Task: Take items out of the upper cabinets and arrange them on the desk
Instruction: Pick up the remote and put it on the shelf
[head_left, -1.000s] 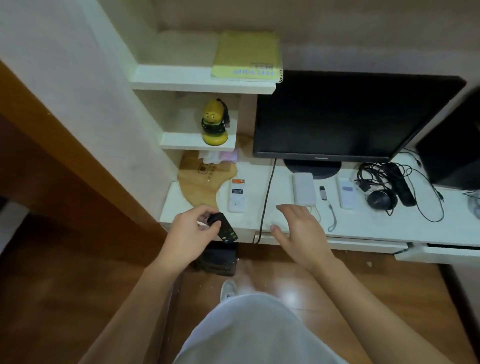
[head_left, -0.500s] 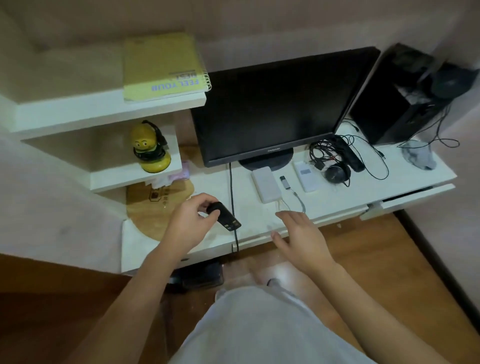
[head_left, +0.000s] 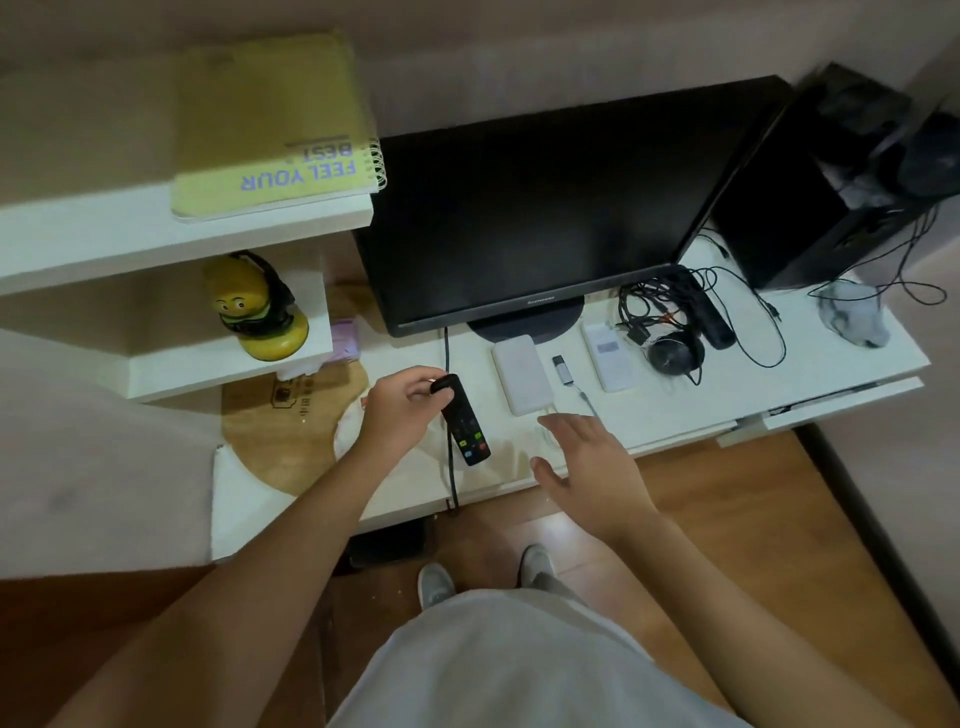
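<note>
The left hand (head_left: 402, 410) pinches the far end of a black remote (head_left: 464, 421) between thumb and fingers. The grip at one end leaves the button face up and the body free to be laid flat. The remote hangs low over the near-left part of the worktop (head_left: 691, 415), just beside the monitor cable (head_left: 451, 467). Contact with the surface cannot be confirmed.

The right hand (head_left: 587, 467) is released, fingers spread, palm down over the near edge. It holds nothing and appears ready to steady or align items.

To the right, a white power bank (head_left: 522, 374), a USB stick (head_left: 562, 368) and a white handset (head_left: 609, 358) lie side by side in a row. This suggests the remote is meant to join that row at its left end.

Legible writing: the yellow notebook (head_left: 270, 130) on the upper shelf reads "FEEL YOUR BEST", upside down from this side. The monitor (head_left: 545, 223) bezel carries a small logo that looks like "lenovo". Markings on the wooden board (head_left: 291, 426) are too small to read.
</note>
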